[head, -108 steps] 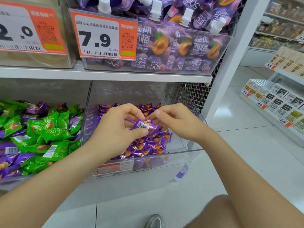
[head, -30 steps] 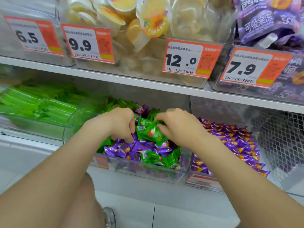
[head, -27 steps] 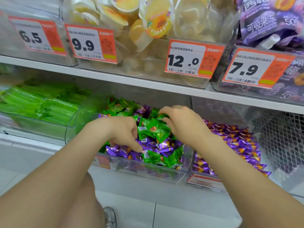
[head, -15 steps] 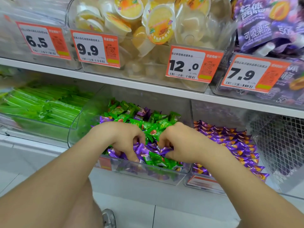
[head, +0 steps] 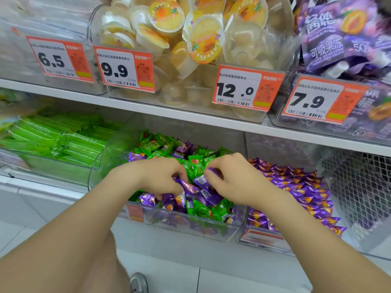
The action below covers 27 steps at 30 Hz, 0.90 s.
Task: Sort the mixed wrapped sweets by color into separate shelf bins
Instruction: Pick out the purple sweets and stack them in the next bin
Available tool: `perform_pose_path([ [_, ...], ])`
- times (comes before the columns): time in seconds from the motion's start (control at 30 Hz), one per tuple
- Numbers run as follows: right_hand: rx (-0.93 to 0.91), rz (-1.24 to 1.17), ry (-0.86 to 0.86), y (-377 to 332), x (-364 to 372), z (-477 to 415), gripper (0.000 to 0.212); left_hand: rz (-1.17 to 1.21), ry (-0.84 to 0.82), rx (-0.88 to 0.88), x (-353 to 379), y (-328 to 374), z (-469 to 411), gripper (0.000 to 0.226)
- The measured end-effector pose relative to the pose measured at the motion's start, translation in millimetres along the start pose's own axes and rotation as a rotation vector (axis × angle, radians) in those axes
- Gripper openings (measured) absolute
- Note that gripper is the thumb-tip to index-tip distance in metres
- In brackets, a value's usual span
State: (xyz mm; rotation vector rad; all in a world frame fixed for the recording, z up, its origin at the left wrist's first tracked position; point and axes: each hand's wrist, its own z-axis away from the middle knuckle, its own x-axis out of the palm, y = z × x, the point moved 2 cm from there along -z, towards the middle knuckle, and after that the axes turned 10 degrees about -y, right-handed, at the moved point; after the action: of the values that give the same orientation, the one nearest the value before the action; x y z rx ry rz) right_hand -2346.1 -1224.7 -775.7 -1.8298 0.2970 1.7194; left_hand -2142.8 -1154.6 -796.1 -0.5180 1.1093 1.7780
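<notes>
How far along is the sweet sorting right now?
Done: the right bin holds only purple sweets. In hand: the left hand and right hand grip purple ones in the middle bin. Left: many purple lie mixed with green sweets there.

I see a shop here: orange price tags (head: 243,89) front clear bins (head: 105,161) of wrapped sweets (head: 296,187) and jelly cups (head: 203,39) on white shelving (head: 63,93).
</notes>
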Motion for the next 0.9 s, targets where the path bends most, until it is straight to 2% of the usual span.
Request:
perform_pose_path([
  [0.1, 0.016, -0.250, 0.129, 2.6, -10.9, 4.5, 0.015, -0.030, 0.221, 0.036, -8.4, -0.3, 9.9, 0.014],
  [0.17, 0.061, -0.454, 0.236, 5.7, -14.2, 7.2, 0.011, 0.109, 0.342, 0.125, -10.3, 7.7, 16.8, 0.008],
  [0.23, 0.119, -0.628, 0.288, 7.4, -15.2, 9.3, 0.004, 0.264, 0.394, 0.185, -8.9, 19.6, 21.8, 0.010],
  [0.37, 0.157, -0.810, 0.309, 5.1, -14.2, 15.0, 0.015, 0.425, 0.484, 0.225, -4.9, 43.1, 23.2, 0.020],
  [0.43, 0.166, -0.891, 0.323, 7.2, -14.2, 18.5, 0.005, 0.583, 0.524, 0.237, -1.8, 52.8, 21.1, 0.025],
  [0.47, 0.178, -0.936, 0.324, 8.3, -14.9, 20.6, 0.006, 0.675, 0.529, 0.249, 0.2, 57.1, 20.0, 0.026],
  [0.5, 0.203, -0.979, 0.321, 9.3, -15.6, 22.4, 0.017, 0.759, 0.529, 0.266, 2.6, 60.1, 18.4, 0.024],
  [0.57, 0.254, -1.016, 0.314, 12.0, -19.7, 29.1, 0.031, 0.866, 0.519, 0.298, 6.3, 66.5, 16.4, 0.016],
  [0.67, 0.260, -0.975, 0.286, 18.9, -28.2, 40.7, 0.032, 0.887, 0.520, 0.314, 8.2, 77.6, 18.1, 0.005],
  [0.8, 0.183, -0.861, 0.229, 35.1, -41.7, 59.0, 0.031, 0.777, 0.603, 0.324, 8.8, 93.3, 19.8, 0.016],
  [0.9, 0.152, -0.866, 0.221, 47.3, -54.7, 78.2, 0.040, 0.619, 0.637, 0.402, 13.7, 109.3, 17.4, 0.032],
])
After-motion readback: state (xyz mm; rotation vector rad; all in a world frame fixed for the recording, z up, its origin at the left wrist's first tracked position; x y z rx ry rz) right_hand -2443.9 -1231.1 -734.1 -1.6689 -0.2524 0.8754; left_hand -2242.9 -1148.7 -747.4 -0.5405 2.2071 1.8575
